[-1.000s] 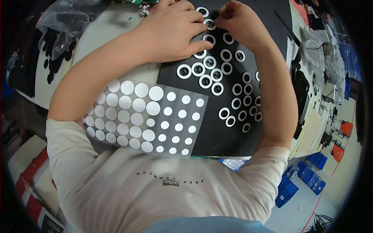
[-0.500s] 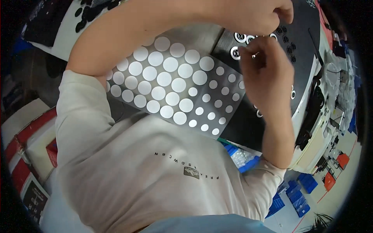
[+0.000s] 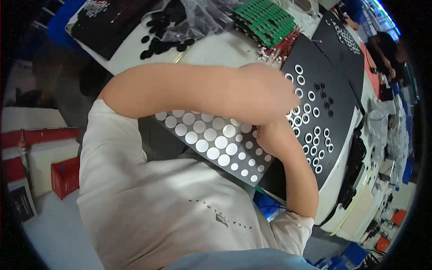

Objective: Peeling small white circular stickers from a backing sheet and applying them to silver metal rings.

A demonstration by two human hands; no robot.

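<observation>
My left hand (image 3: 270,92) hovers over the black board (image 3: 335,76), blurred, with its fingers mostly turned from view. Below it, and partly covered by it, is my right hand (image 3: 272,137); its fingertips are hidden. Whether either hand holds anything does not show. Beneath my forearms lies a grey sheet (image 3: 243,164) of white round stickers, large ones on the left and small ones on the right. Right beside my hands, several white rings with black centres (image 3: 311,96) are spread over the board. Small black round parts (image 3: 330,114) lie among them.
A stack of green circuit boards (image 3: 265,22) with red wires (image 3: 288,47) stands at the back. Left of it are a clear plastic bag (image 3: 202,20) and loose black discs (image 3: 157,47). Another person (image 3: 382,54) is at the far right.
The view has shifted, showing more of the table's far side. My left hand has come down in front of my right, so the two now overlap.
</observation>
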